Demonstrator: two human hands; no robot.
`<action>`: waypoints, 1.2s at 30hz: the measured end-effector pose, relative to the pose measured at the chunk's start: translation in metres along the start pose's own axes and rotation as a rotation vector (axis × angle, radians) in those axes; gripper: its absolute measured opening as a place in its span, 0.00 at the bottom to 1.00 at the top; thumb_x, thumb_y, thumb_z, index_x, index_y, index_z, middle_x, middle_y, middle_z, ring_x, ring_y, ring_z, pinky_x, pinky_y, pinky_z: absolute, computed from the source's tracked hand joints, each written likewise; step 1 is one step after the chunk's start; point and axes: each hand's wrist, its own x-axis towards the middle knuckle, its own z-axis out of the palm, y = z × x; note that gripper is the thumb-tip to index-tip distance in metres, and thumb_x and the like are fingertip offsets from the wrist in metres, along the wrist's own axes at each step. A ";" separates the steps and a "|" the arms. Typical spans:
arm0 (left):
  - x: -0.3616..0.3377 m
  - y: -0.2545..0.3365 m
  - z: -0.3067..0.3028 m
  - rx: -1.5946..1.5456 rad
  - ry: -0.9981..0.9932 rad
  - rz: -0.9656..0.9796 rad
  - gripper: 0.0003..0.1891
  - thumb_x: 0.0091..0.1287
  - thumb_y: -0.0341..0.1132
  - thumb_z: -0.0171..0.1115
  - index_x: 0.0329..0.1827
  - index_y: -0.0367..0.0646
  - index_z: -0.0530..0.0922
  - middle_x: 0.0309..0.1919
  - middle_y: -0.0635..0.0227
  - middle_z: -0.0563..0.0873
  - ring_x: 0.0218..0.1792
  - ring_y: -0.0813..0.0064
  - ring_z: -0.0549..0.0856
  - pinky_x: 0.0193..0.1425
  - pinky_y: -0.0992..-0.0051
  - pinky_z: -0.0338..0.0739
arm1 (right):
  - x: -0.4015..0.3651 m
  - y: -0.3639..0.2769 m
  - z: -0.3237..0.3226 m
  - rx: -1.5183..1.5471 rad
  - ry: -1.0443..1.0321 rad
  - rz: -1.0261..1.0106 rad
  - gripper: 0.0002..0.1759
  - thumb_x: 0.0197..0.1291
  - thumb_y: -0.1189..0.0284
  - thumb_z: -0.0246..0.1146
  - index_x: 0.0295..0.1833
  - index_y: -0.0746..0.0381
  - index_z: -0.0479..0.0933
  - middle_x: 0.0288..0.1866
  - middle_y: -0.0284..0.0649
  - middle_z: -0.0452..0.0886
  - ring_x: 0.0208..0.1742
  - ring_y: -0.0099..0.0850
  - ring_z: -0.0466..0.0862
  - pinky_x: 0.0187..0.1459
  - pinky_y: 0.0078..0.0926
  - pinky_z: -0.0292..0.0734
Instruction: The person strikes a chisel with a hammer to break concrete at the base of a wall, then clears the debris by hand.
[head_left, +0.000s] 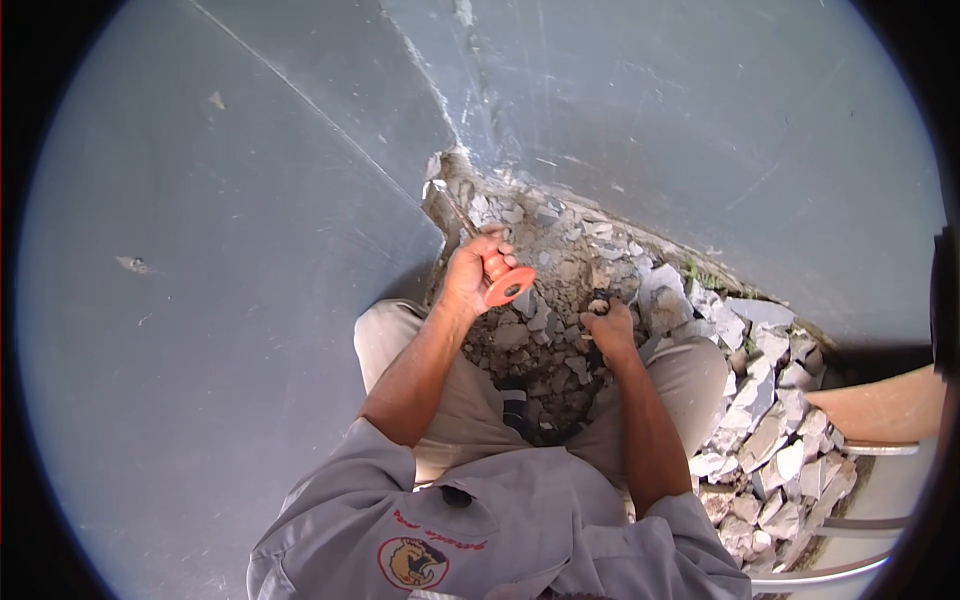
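My left hand [478, 268] is wrapped round the orange grip of a chisel [460, 212], just above its round orange hand guard [508, 288]. The metal shaft slants up and left, its far end at the broken edge [436, 190] of the grey surface. To the right, my right hand [610, 328] is closed over the rubble, with a dark piece [600, 298] showing at its fingers. What that piece is, I cannot make out. Broken concrete [540, 315] and loose dirt lie beneath and between both hands.
Smooth grey surfaces [200, 300] stretch out to the left and upper right. A heap of broken chunks [770, 440] lies at the lower right, beside a tan panel [880, 408] and curved metal bars [830, 575]. My bent knees [690, 385] flank the hole.
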 end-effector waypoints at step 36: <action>0.008 -0.006 0.005 0.070 0.095 -0.066 0.20 0.58 0.25 0.59 0.55 0.38 0.71 0.29 0.62 0.80 0.27 0.68 0.81 0.36 0.66 0.82 | 0.022 -0.024 -0.019 -0.275 0.006 0.090 0.40 0.50 0.65 0.71 0.69 0.67 0.69 0.60 0.58 0.80 0.63 0.51 0.79 0.63 0.42 0.73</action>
